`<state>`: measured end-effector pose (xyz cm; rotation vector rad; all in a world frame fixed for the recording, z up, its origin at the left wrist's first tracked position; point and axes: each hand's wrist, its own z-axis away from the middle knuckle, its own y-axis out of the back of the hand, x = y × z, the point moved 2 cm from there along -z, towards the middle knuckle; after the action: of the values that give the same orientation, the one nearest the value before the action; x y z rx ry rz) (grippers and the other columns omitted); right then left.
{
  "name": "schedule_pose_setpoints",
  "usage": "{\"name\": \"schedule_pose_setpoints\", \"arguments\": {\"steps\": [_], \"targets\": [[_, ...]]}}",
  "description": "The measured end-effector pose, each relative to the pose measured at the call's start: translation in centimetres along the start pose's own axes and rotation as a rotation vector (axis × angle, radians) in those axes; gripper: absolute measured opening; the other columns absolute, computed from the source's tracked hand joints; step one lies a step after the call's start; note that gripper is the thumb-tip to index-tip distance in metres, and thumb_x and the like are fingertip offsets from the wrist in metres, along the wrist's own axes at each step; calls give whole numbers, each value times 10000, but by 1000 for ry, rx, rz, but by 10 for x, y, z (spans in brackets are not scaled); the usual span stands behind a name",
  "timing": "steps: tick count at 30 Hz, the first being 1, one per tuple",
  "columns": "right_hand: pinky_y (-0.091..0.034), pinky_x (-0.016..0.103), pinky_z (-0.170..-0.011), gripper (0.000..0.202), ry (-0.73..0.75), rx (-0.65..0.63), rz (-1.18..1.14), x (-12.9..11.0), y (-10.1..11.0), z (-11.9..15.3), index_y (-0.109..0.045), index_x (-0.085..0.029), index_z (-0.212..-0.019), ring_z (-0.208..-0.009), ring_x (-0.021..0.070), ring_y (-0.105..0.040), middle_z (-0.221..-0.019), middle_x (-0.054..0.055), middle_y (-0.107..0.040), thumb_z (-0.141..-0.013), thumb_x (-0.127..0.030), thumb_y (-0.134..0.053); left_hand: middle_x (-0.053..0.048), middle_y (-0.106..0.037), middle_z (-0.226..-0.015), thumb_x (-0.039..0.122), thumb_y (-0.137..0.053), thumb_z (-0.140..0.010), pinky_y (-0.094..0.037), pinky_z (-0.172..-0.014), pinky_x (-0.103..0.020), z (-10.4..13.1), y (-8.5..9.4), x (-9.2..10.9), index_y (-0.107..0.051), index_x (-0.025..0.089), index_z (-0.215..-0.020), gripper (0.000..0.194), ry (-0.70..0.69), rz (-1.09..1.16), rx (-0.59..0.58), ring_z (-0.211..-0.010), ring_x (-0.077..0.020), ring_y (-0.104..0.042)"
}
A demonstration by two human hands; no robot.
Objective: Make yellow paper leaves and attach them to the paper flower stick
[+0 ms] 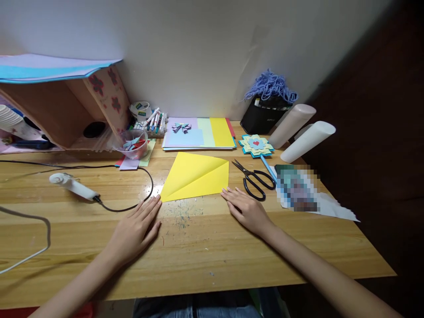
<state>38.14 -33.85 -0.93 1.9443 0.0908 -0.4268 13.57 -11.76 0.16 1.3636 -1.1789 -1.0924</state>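
A sheet of yellow paper (195,176) lies on the wooden table, with a diagonal crease running from its near left corner to its far right corner. My left hand (134,229) rests flat on the table, its fingertips at the paper's near left corner. On the other side, my right hand (245,210) lies flat with fingertips at the near right corner. Neither hand grips anything. Black-handled scissors (256,180), blades partly apart, lie just beyond my right hand.
A white glue gun (73,186) with a black cord sits at left. Behind are a plastic cup of paper scraps (134,145), stacked coloured paper (220,132), markers (155,121) and a paper flower (256,145). Two pale cylinders (308,141) stand at right, near a blurred object (296,187).
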Motion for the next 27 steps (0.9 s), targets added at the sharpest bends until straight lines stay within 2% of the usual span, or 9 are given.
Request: {"name": "schedule_pose_setpoints", "arguments": {"steps": [6,12,16,17,21,24,27], "targets": [[-463,385,-962,343,-10,80,-29,-1,1,3,-617,-175,-1118,-1095,199,-566,-1120,61,-641,-820,-117,-457,-151,-551,-1240,283,-409,-865,-363,-1026,-422,-15,0,9,-572,79,-1142,381,36,-44,139,-1150,-242,-511],[-469,381,-951,352,-35,92,-51,3,7,14,-614,-167,-1117,-1116,207,-548,-1124,74,-640,-810,-102,-455,-151,-630,-1121,231,-412,-860,-421,-951,-416,-21,2,10,-630,92,-1018,303,37,-80,231,-1022,-243,-594],[-464,400,-946,330,-9,110,-46,1,6,13,-611,-160,-1102,-1091,212,-556,-1094,85,-652,-817,-106,-453,-117,-630,-1125,225,-415,-867,-415,-941,-395,-44,7,21,-626,130,-992,263,6,-47,278,-981,-218,-602],[-466,404,-939,325,-1,115,-47,-1,6,12,-610,-161,-1098,-1079,212,-559,-1083,86,-656,-819,-106,-452,-106,-631,-1123,233,-412,-875,-425,-921,-383,-55,7,27,-608,137,-1027,267,-23,-32,274,-956,-206,-606],[-481,392,-895,312,31,118,-94,-11,8,9,-604,-151,-1078,-1016,206,-570,-1045,93,-662,-812,-95,-451,-116,-639,-1058,312,-429,-880,-458,-797,-367,-101,6,51,-552,130,-1074,293,-100,-21,131,-895,-229,-599],[-487,377,-868,302,41,100,-156,-15,10,10,-599,-155,-1068,-986,198,-570,-1014,88,-668,-811,-97,-452,-126,-648,-937,213,-398,-884,-445,-762,-371,-123,4,62,-549,109,-1042,241,-159,-81,63,-819,-231,-603],[-481,371,-863,300,21,74,-211,-14,12,10,-591,-167,-1075,-984,191,-567,-1010,84,-665,-814,-108,-454,-149,-629,-963,126,-361,-878,-431,-772,-364,-130,1,65,-496,87,-1152,308,-250,-128,22,-847,-234,-607]]}}
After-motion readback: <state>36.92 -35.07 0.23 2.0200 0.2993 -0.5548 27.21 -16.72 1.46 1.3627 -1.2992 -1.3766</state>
